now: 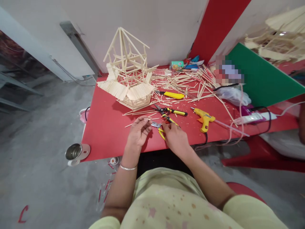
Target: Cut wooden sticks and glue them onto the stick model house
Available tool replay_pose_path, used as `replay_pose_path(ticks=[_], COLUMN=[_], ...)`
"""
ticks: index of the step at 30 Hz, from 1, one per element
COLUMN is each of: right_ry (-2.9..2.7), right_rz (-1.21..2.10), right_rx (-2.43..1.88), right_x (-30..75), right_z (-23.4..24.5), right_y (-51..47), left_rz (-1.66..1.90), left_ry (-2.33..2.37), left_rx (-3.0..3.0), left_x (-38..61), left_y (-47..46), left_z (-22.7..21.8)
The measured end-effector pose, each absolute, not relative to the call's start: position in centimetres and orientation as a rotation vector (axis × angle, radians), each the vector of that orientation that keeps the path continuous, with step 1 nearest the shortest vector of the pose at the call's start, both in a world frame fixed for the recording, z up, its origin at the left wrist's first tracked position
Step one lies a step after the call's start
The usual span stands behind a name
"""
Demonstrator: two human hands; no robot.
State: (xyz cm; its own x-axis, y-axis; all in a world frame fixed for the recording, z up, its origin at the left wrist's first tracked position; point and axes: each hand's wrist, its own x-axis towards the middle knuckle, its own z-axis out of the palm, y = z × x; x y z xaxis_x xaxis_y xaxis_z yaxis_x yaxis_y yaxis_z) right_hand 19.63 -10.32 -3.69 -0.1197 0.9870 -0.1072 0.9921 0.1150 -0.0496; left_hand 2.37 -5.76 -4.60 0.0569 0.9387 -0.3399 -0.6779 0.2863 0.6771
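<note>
My left hand [138,131] is closed in a pinch, with the pale tip of a small wooden stick [149,119] between thumb and fingers. My right hand [176,138] wraps round the yellow handles of some snips [161,134], whose metal jaws point left toward my left hand. Just beyond the hands lie black-and-yellow cutters [176,112], partly overlapping another yellow-handled tool [169,119]. Behind them stands a house-like model of wooden sticks [127,90], with an open pointed frame above slatted panels.
Loose sticks [176,81] cover the back of the red table [102,133], near a yellow utility knife [173,95]. To the right are a yellow glue gun [204,119], a power strip [254,118] with cords and a green board [259,79]. A metal mug [75,152] is by the left corner.
</note>
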Motion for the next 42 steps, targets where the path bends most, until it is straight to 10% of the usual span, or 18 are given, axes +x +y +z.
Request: replay_pose_path(ticks=[12,21,42], right_ry=[2.246,2.494,2.804], right_rz=[-0.378,-1.304,-0.473], right_rx=[2.059,2.292,2.273], right_x=[20.5,23.2,21.2], right_z=[-2.8,-3.6,-3.4], right_y=[-8.9,-11.6,-10.7], left_rz=[1.281,1.335,1.308], left_ry=[0.782,0.775,0.741], left_rx=[0.385,0.369,0.335], left_x=[2.6,2.7,4.6], left_y=[-6.3,-5.5,-5.4], left_z=[-3.5,-3.7,-3.6])
